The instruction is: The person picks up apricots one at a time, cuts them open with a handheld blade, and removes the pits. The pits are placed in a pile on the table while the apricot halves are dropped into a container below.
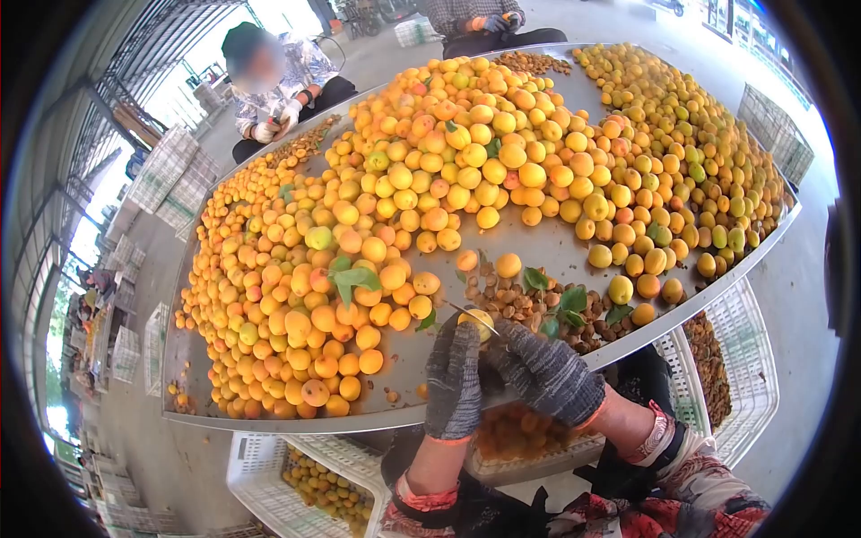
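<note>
Over the near edge of the metal table, my left hand [453, 378] in a grey knit glove is closed around an apricot [476, 323]. My right hand [549, 371], gloved the same way, grips a small knife [472, 316] whose thin blade lies across that apricot. The knife's handle is hidden in the fingers. Just beyond my hands lies a pile of brown apricot pits [511, 305] with green leaves [572, 305] among it. A large heap of orange-yellow apricots [466, 143] covers much of the tabletop [511, 238].
Below the table edge stand white plastic crates, one with apricots [327, 489], another with brown pieces [706, 359]. Across the table sits a person with gloved hands [278, 121]; another person's gloved hands [496, 21] show at the top. Stacked crates [170, 170] stand at left.
</note>
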{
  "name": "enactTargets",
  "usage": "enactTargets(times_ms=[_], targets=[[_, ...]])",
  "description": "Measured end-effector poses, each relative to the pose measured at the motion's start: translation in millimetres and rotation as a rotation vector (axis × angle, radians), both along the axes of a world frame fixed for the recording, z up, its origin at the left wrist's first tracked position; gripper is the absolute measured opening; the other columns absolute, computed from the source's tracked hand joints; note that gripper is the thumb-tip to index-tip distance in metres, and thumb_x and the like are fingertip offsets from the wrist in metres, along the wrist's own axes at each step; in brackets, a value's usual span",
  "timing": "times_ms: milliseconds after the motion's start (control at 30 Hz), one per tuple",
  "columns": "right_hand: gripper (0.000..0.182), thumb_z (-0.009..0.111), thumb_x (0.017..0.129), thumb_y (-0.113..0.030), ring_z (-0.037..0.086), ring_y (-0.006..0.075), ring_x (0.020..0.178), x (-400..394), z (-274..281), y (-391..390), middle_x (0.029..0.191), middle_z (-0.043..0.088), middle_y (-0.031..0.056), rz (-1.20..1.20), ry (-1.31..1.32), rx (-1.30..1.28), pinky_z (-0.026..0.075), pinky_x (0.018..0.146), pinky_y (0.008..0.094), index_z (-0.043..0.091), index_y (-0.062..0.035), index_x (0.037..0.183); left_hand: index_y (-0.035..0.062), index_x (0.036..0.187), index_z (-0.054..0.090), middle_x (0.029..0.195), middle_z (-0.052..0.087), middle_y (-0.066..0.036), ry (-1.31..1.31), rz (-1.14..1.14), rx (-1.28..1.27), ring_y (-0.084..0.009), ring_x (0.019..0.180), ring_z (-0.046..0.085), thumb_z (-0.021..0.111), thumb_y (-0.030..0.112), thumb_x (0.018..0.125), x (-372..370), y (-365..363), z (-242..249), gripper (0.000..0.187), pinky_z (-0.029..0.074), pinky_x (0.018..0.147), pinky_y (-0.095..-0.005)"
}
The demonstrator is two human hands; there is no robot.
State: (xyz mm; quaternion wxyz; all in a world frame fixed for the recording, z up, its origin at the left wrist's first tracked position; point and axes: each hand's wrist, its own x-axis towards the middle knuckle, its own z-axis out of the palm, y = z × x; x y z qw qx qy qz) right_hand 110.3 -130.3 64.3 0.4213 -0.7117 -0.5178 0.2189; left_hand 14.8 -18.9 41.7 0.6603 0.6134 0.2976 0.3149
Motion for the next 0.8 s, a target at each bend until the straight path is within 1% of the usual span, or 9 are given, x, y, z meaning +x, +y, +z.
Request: enactTargets(times_ms=[133,267,333,400,533,667,733,767,800], targets=[[0.035,0.055,0.08,-0.006,0.061,0.0302,0.085,7,4,0,0.101,0.058,0.0177,0.04,-0.019,0.117,0.049,0.07,0.0369,0.05,0.0014,0.114,-0.0018,0.111,0.051,0.102,0.056,-0.006,-0.031,-0.062,-0.105,-0.0112,0.09,0.051,0.054,0.016,0.086,-1,-1,18,0.03,0.042,0.077,-0.0244],[0.031,0.053,0.083,-0.011,0.06,0.0304,0.081,19,10,-6,0.092,0.06,0.0172,0.111,0.069,0.203,0.048,0.067,0.0353,0.049,-0.0017,0.112,-0.0018,0.108,0.053,0.093,0.058,-0.004,-0.044,-0.129,-0.004,-0.0099,0.08,0.052,0.055,0.017,0.086,0,5,9,0.029,0.043,0.069,-0.023],[0.031,0.054,0.081,-0.011,0.06,0.031,0.081,22,10,-6,0.09,0.06,0.0167,0.136,-0.198,0.095,0.048,0.067,0.0353,0.05,-0.0018,0.11,-0.0015,0.107,0.054,0.091,0.058,-0.003,-0.052,-0.123,0.043,-0.0095,0.077,0.052,0.055,0.018,0.086,0,1,9,0.029,0.043,0.067,-0.0224],[0.03,0.054,0.081,-0.011,0.06,0.0309,0.08,7,6,-3,0.088,0.06,0.0166,0.072,-0.194,0.163,0.048,0.066,0.0353,0.05,-0.0017,0.109,-0.001,0.105,0.056,0.09,0.058,-0.003,-0.065,0.02,-0.263,-0.0096,0.076,0.051,0.054,0.022,0.087,3,-9,12,0.029,0.042,0.065,-0.0225],[0.029,0.054,0.082,-0.012,0.06,0.0308,0.077,-11,-18,-1,0.086,0.06,0.0159,-0.108,-0.156,0.322,0.048,0.065,0.0363,0.051,-0.0016,0.108,-0.0008,0.103,0.057,0.088,0.058,-0.003,-0.148,0.052,-0.328,-0.0102,0.074,0.051,0.054,0.025,0.087,8,-9,0,0.03,0.042,0.066,-0.0231],[0.03,0.052,0.082,-0.01,0.06,0.0284,0.084,1,-17,-8,0.096,0.059,0.0161,-0.011,-0.124,0.115,0.048,0.07,0.0344,0.05,-0.0009,0.111,-0.0009,0.103,0.057,0.088,0.059,-0.003,-0.075,-0.027,-0.24,-0.0106,0.076,0.052,0.055,0.022,0.086,5,-5,6,0.028,0.043,0.067,-0.0239],[0.032,0.053,0.079,-0.005,0.057,0.0275,0.097,2,-8,-9,0.107,0.056,0.0149,0.063,0.584,0.152,0.047,0.079,0.0345,0.051,-0.0017,0.111,-0.0012,0.102,0.057,0.089,0.059,-0.003,-0.055,-0.031,-0.183,-0.0107,0.077,0.052,0.056,0.02,0.086,3,-5,8,0.027,0.043,0.068,-0.0238],[0.032,0.053,0.079,-0.005,0.057,0.0275,0.097,9,-9,-10,0.107,0.056,0.0149,0.067,0.585,0.153,0.047,0.079,0.0345,0.051,-0.0017,0.111,-0.0013,0.101,0.057,0.089,0.059,-0.004,-0.111,-0.07,-0.094,-0.0109,0.077,0.053,0.057,0.017,0.084,2,-5,8,0.025,0.044,0.067,-0.024],[0.032,0.053,0.077,-0.004,0.054,0.0284,0.101,19,-12,-15,0.11,0.055,0.0144,0.158,-0.108,0.264,0.046,0.083,0.0357,0.052,-0.0013,0.109,-0.0014,0.1,0.057,0.089,0.06,-0.005,-0.166,-0.11,-0.007,-0.0111,0.077,0.054,0.059,0.014,0.083,2,-5,7,0.023,0.044,0.067,-0.0241]])
